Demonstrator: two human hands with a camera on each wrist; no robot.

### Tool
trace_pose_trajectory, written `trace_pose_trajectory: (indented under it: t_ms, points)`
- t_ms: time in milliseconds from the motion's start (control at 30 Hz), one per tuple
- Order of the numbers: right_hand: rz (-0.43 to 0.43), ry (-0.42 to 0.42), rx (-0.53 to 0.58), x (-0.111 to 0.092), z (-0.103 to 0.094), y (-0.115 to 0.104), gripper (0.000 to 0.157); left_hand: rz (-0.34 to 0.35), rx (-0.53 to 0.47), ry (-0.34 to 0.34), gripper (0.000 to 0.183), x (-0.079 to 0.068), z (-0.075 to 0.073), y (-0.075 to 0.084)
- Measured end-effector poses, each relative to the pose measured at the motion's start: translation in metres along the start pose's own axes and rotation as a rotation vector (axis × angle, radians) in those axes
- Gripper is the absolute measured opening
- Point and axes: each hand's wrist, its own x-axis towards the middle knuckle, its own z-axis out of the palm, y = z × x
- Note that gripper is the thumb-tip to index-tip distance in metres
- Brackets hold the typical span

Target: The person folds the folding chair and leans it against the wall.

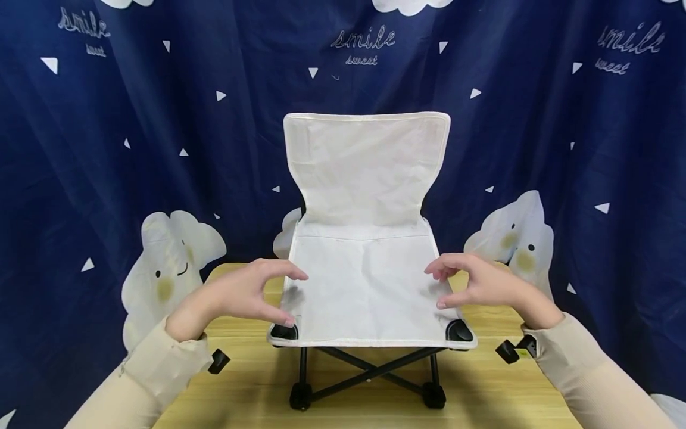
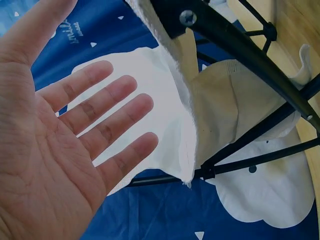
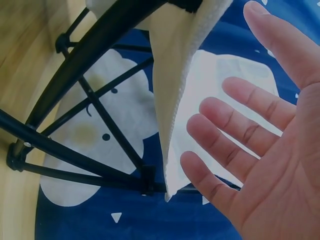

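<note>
A small folding chair [image 1: 370, 280] stands unfolded, with a white fabric seat and backrest [image 1: 367, 161], black corner caps and a crossed black frame [image 1: 370, 373]. My left hand [image 1: 254, 292] hovers at the seat's left edge, thumb and fingers spread apart and holding nothing. At the opposite edge, my right hand [image 1: 474, 281] is held the same way. In the left wrist view the palm and loosely extended fingers [image 2: 107, 137] show beside the seat cloth. The right wrist view has the fingers [image 3: 220, 142] relaxed beside the fabric edge, above the frame tubes [image 3: 95, 100].
The chair's feet [image 1: 301, 395] rest on a light wooden tabletop [image 1: 246, 351]. Behind it hangs a dark blue curtain [image 1: 225, 149] printed with white clouds, triangles and lettering. Small black devices [image 1: 218, 361] are strapped at both wrists.
</note>
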Motion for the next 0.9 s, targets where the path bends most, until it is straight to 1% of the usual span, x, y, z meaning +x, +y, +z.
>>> trace_pose_trajectory:
  t_ms: [100, 200, 333, 467, 633, 733, 900]
  points:
    - [-0.068, 0.01, -0.007, -0.002, 0.002, -0.002, 0.05, 0.01, 0.004, 0.01, 0.069, -0.004, 0.002, 0.002]
    - [-0.131, 0.019, -0.009, -0.004, 0.003, -0.005, 0.051, 0.049, 0.0, 0.023, 0.069, -0.007, 0.004, 0.005]
    - [-0.173, 0.023, -0.016, -0.008, 0.005, -0.009, 0.053, 0.089, -0.01, 0.016, 0.069, -0.01, 0.006, 0.008]
    - [-0.207, 0.004, 0.001, -0.012, 0.005, -0.01, 0.054, 0.091, -0.011, -0.015, 0.07, -0.013, 0.007, 0.01]
    - [-0.253, -0.044, 0.025, -0.013, 0.003, -0.012, 0.054, 0.089, -0.008, -0.043, 0.067, -0.016, 0.008, 0.011]
    - [-0.247, -0.096, 0.065, -0.014, 0.002, -0.012, 0.05, 0.077, -0.013, -0.058, 0.064, -0.017, 0.007, 0.01]
    - [-0.231, -0.179, 0.123, -0.016, 0.002, -0.01, 0.046, 0.034, -0.027, -0.099, 0.062, -0.017, 0.007, 0.006]
